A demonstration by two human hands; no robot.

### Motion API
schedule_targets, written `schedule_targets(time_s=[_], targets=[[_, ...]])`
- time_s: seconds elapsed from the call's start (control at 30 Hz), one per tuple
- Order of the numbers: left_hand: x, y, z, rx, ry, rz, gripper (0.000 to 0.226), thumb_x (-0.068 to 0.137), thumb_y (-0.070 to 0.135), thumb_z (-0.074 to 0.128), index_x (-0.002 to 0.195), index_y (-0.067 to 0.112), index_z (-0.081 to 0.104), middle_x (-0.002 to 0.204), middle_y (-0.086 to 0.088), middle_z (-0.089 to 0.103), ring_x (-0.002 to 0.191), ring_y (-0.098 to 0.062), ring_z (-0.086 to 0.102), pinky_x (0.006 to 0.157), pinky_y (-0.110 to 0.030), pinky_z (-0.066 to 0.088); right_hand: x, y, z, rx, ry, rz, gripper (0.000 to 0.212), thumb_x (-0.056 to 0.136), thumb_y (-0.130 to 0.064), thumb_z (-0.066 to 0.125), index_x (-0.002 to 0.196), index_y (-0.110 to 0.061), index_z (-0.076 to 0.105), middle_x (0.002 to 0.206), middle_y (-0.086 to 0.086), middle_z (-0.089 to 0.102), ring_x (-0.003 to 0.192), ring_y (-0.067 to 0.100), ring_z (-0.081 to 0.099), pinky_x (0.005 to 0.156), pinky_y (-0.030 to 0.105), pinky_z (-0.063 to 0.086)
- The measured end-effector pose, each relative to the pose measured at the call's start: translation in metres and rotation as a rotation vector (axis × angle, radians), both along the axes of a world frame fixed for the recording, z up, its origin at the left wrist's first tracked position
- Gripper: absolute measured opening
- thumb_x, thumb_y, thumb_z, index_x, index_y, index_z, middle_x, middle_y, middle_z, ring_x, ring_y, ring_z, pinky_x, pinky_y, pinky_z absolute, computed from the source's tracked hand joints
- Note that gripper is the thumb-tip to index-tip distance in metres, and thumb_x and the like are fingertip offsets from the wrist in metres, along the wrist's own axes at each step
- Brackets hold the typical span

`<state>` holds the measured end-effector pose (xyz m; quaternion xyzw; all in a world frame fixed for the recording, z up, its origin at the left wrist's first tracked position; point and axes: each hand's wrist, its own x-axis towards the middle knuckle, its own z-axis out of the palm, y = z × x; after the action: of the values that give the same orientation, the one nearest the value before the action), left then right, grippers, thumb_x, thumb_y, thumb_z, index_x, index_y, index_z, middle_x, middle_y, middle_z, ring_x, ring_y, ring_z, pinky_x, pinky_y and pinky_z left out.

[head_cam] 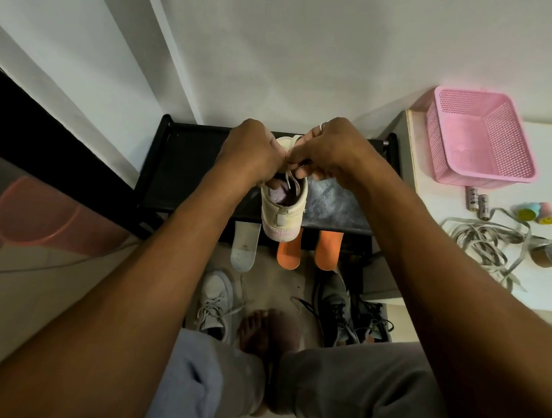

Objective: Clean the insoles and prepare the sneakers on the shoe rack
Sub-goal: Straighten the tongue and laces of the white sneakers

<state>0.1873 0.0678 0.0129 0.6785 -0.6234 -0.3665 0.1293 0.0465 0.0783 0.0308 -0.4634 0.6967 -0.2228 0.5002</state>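
Our cream sneaker (282,209) stands at the front edge of the shoe rack (181,159), on its top shelf. The heel overhangs toward us and the long axis runs away to the wall. Both hands sit right over its opening, equally near. Our left hand (249,153) curls its fingers (271,183) into the collar, while our right hand (332,151) seems to pinch the lace (289,180) tight.

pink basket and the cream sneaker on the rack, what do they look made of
Basket: moulded plastic, slightly glossy, judging by its fine perforated walls. Sneaker: matte cream cloth, likely canvas or suede, with a pale pink sole that looks rubbery.
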Motion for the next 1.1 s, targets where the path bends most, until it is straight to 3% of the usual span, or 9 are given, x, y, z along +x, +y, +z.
schedule_targets(time_s=[0.27, 0.37, 0.43, 0.6, 0.77, 0.83, 0.9, 1.0, 1.1], targets=[[-0.004, -0.004, -0.022, 0.039, -0.128, -0.016, 0.012, 0.094, 0.029, 0.070, 0.100, 0.019, 0.074, 0.076, -0.001, 0.073, 0.060, -0.011, 0.070, 0.048, -0.023, 0.050, 0.003, -0.002, -0.021, 0.088, 0.057, 0.050, 0.013, 0.086, -0.003, 0.073, 0.095, 0.007, 0.075, 0.087, 0.018, 0.077, 0.074, 0.024, 0.074, 0.049, 0.024, 0.047], [-0.008, -0.003, -0.032, 0.148, -0.134, -0.038, 0.017, 0.090, 0.024, 0.074, 0.104, 0.016, 0.075, 0.075, -0.003, 0.075, 0.060, -0.013, 0.073, 0.056, -0.026, 0.058, 0.003, -0.004, -0.036, 0.107, 0.167, 0.098, 0.013, 0.085, -0.004, 0.075, 0.094, 0.005, 0.075, 0.082, 0.017, 0.077, 0.072, 0.025, 0.076, 0.051, 0.026, 0.052], [-0.010, -0.001, -0.035, 0.177, -0.156, -0.070, 0.025, 0.084, 0.022, 0.079, 0.107, 0.013, 0.074, 0.082, -0.005, 0.075, 0.068, -0.016, 0.074, 0.064, -0.029, 0.060, 0.003, -0.004, -0.041, 0.106, 0.274, 0.148, 0.012, 0.085, -0.008, 0.077, 0.091, 0.002, 0.076, 0.076, 0.013, 0.076, 0.060, 0.018, 0.072, 0.050, 0.024, 0.050], [-0.008, 0.004, -0.029, 0.291, -0.181, -0.133, 0.023, 0.085, 0.025, 0.079, 0.099, 0.010, 0.072, 0.077, -0.005, 0.074, 0.058, -0.014, 0.065, 0.048, -0.023, 0.048, 0.001, 0.000, -0.039, 0.062, 0.449, 0.238, 0.032, 0.075, -0.024, 0.087, 0.093, -0.002, 0.071, 0.069, 0.005, 0.059, 0.056, 0.015, 0.051, 0.053, 0.024, 0.043], [0.004, -0.004, -0.010, 0.293, -0.189, -0.072, 0.021, 0.088, 0.029, 0.078, 0.088, 0.010, 0.070, 0.064, -0.001, 0.064, 0.046, -0.009, 0.051, 0.043, -0.021, 0.040, -0.013, -0.001, -0.031, 0.121, 0.446, 0.284, 0.026, 0.079, -0.020, 0.084, 0.096, -0.004, 0.074, 0.084, 0.011, 0.070, 0.058, 0.018, 0.056, 0.053, 0.027, 0.044], [0.012, -0.008, -0.004, 0.282, -0.212, -0.037, 0.029, 0.087, 0.035, 0.078, 0.085, 0.007, 0.069, 0.066, -0.003, 0.061, 0.050, -0.011, 0.049, 0.049, -0.023, 0.040, -0.021, -0.002, -0.026, 0.111, 0.420, 0.231, 0.019, 0.083, -0.018, 0.078, 0.092, -0.002, 0.073, 0.072, 0.009, 0.064, 0.053, 0.016, 0.050, 0.050, 0.026, 0.041], [0.021, -0.010, -0.005, 0.232, -0.218, 0.029, 0.035, 0.089, 0.040, 0.075, 0.089, 0.006, 0.068, 0.070, -0.003, 0.063, 0.052, -0.012, 0.052, 0.052, -0.024, 0.044, -0.026, -0.002, -0.024, 0.101, 0.358, 0.112, 0.017, 0.090, -0.018, 0.069, 0.087, -0.001, 0.069, 0.063, 0.007, 0.053, 0.052, 0.016, 0.045, 0.050, 0.027, 0.038], [0.027, -0.009, -0.015, 0.067, -0.204, 0.123, 0.044, 0.095, 0.050, 0.064, 0.092, 0.006, 0.066, 0.074, -0.005, 0.068, 0.057, -0.016, 0.063, 0.068, -0.031, 0.060, -0.026, -0.003, -0.029, 0.077, 0.240, -0.050, 0.025, 0.090, -0.019, 0.056, 0.092, 0.004, 0.068, 0.064, 0.009, 0.056, 0.054, 0.019, 0.048, 0.052, 0.029, 0.039], [0.024, -0.006, -0.023, 0.065, -0.174, 0.142, 0.048, 0.098, 0.053, 0.057, 0.096, 0.006, 0.066, 0.077, -0.006, 0.071, 0.061, -0.017, 0.069, 0.077, -0.036, 0.063, -0.021, -0.003, -0.034, 0.107, 0.093, -0.136, 0.039, 0.096, -0.039, 0.055, 0.097, -0.003, 0.069, 0.067, 0.003, 0.057, 0.052, 0.012, 0.047, 0.046, 0.023, 0.037]])
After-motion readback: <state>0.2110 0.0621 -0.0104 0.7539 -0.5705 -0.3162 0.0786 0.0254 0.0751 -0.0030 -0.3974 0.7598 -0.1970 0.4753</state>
